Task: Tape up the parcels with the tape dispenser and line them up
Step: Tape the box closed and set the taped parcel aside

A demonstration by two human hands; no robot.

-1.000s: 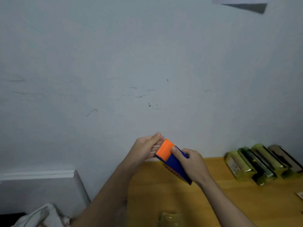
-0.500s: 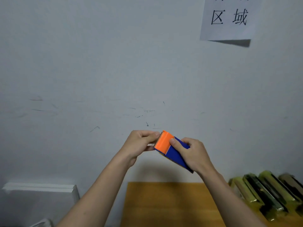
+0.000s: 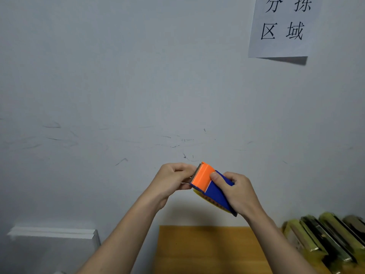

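I hold an orange and blue tape dispenser (image 3: 209, 185) up in front of the wall, above the wooden table (image 3: 207, 250). My right hand (image 3: 237, 191) grips its blue body, thumb on the orange cover. My left hand (image 3: 173, 179) pinches the tape end at the toothed cutter edge, fingers curled. Several parcels (image 3: 327, 240) wrapped in yellowish tape stand side by side on the table at the lower right, partly cut off by the frame.
A paper sign (image 3: 282, 26) with black characters hangs on the grey wall at the upper right. A white ledge (image 3: 53, 233) sits at the lower left, beside the table's left edge.
The view has tilted upward, showing more of the wall sign and less of the table. My left hand's fingers have curled from straight into a pinch at the cutter edge.
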